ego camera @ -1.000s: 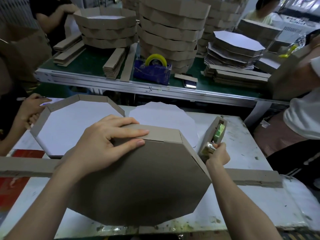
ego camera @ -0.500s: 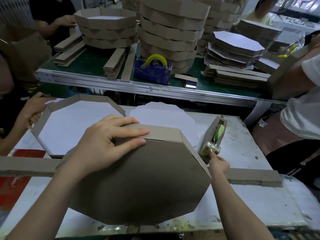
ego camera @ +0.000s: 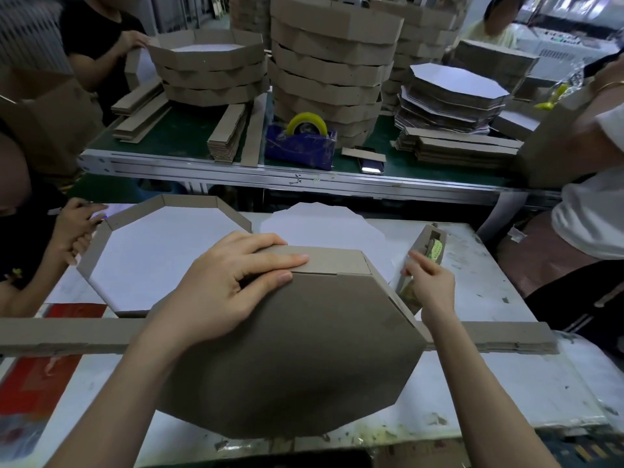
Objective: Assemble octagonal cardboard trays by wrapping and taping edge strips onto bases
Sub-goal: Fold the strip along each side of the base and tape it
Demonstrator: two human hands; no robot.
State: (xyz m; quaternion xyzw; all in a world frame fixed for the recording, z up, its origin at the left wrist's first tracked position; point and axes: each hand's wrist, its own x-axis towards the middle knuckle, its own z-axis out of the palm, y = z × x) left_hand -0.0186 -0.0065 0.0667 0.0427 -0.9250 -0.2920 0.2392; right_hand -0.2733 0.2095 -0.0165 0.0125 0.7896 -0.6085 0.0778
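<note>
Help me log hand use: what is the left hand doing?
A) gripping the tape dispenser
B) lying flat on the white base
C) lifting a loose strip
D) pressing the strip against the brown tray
D: the left hand lies with its fingers along the strip at the far edge of the brown tray, pressing it in place.
</note>
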